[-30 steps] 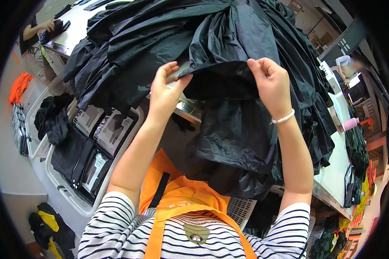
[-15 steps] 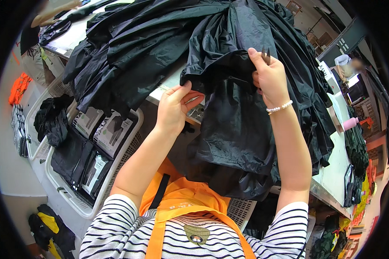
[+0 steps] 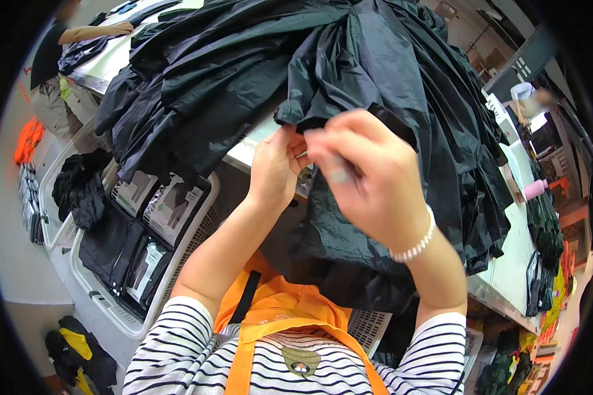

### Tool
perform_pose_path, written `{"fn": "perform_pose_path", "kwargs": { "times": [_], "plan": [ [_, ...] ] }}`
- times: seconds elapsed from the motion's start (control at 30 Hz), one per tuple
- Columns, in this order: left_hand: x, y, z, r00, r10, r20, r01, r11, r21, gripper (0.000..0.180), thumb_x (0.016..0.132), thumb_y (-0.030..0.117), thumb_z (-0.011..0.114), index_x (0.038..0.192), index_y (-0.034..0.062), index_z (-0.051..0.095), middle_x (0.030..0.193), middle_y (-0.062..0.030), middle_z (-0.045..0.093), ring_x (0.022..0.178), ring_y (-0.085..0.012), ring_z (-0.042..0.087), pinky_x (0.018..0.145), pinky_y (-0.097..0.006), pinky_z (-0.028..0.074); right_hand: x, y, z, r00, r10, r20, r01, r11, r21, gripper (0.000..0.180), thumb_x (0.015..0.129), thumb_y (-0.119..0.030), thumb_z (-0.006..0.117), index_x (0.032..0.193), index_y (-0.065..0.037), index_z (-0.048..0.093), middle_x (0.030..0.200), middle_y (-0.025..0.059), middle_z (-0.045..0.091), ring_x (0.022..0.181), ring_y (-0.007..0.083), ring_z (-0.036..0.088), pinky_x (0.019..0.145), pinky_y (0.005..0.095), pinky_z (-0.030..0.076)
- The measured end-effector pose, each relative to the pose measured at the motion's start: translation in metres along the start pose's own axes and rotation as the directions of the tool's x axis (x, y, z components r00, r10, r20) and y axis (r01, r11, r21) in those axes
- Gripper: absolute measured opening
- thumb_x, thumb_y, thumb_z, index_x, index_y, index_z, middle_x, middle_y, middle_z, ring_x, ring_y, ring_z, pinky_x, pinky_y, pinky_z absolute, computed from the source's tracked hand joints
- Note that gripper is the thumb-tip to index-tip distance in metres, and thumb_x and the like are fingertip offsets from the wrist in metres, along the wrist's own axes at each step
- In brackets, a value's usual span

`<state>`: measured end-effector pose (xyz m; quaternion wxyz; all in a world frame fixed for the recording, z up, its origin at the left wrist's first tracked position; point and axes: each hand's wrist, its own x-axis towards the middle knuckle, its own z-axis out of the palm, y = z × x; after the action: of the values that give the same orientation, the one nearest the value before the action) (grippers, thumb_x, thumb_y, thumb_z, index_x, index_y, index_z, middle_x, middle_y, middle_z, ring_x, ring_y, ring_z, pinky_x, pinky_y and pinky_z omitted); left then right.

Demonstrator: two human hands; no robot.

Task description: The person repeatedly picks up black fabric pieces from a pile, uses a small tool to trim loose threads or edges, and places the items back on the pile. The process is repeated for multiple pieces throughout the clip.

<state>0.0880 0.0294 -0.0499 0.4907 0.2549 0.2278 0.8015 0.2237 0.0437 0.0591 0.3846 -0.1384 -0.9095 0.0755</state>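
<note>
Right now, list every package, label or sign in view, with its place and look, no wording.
Flat packages: in the white crate at lower left, black and grey rectangular packs with white panels.
More packs: lower in that crate, dark with a white label strip.
Wall sign: upper right, dark panel with small white marks.
Apron badge: on the orange apron, small dark shield shape.

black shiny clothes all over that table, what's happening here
A person in a striped top and orange apron works both bare hands on a thin black glossy garment that hangs off the table edge. The left hand and right hand are together, pinching the fabric near its top. More black garments are heaped across the table. White plastic bins of packed dark items stand to the left, and another person works at the far end.
</note>
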Motion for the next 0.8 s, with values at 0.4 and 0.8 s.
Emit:
{"fn": "perform_pose_path", "kwargs": {
  "times": [0.4,0.8],
  "plan": [
    [0.020,0.003,0.000,0.997,0.042,0.071,-0.050,0.992,0.115,0.016,0.094,0.006,0.055,0.108,-0.0016,0.059,0.102,-0.0113,0.067,0.094,-0.0190,0.067,0.089,-0.033,0.054,0.051,0.111,0.033,0.757,0.374,0.535,-0.640,0.589,0.493,0.022,0.094,-0.019,0.058,0.106,-0.004,0.069,0.088,0.0018,0.069,0.071,0.0062,0.059,0.061,0.0206,0.046],
    [0.024,0.005,0.001,0.984,0.125,0.124,-0.152,0.959,0.240,0.016,0.090,0.001,0.061,0.106,-0.0010,0.062,0.099,-0.0087,0.068,0.090,-0.0153,0.066,0.088,-0.031,0.054,0.013,0.082,0.031,0.916,0.368,0.160,-0.393,0.745,0.539,0.016,0.077,-0.006,0.075,0.092,0.000,0.073,0.080,0.0009,0.066,0.067,0.0053,0.054,0.061,0.0186,0.042]
  ]
}}
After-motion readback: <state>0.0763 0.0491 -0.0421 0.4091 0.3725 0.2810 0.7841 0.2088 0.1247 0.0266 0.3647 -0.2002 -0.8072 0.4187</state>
